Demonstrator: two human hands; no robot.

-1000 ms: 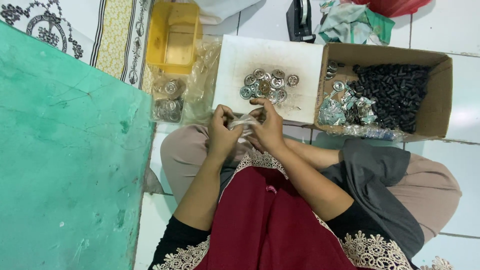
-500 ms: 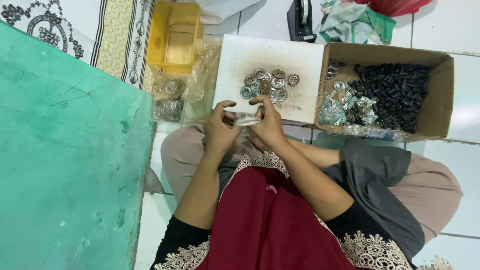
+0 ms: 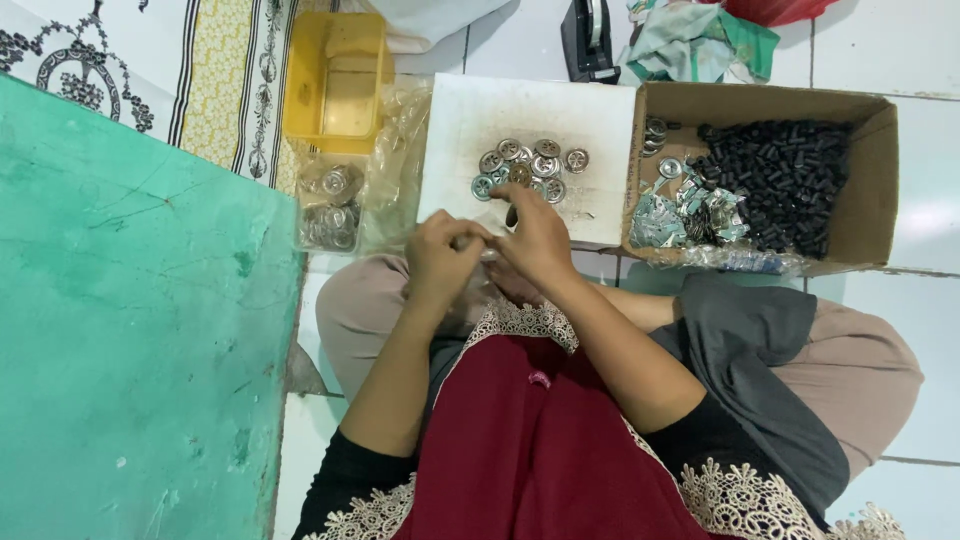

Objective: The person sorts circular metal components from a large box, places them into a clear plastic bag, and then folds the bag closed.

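Black lace-trimmed sleeves, maroon top, beige trousers

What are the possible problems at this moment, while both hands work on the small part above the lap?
1. The left hand and right hand pinch a small part over the lap; if it slips, it may fall into the clothing folds.
2. The metal discs lie loose on the white board just beyond the knuckles; a hand movement might scatter them.
3. The cardboard box is crowded with black pieces, which may spill.

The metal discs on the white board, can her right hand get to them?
Probably yes. The right hand is just below the discs on the board, with nothing in between.
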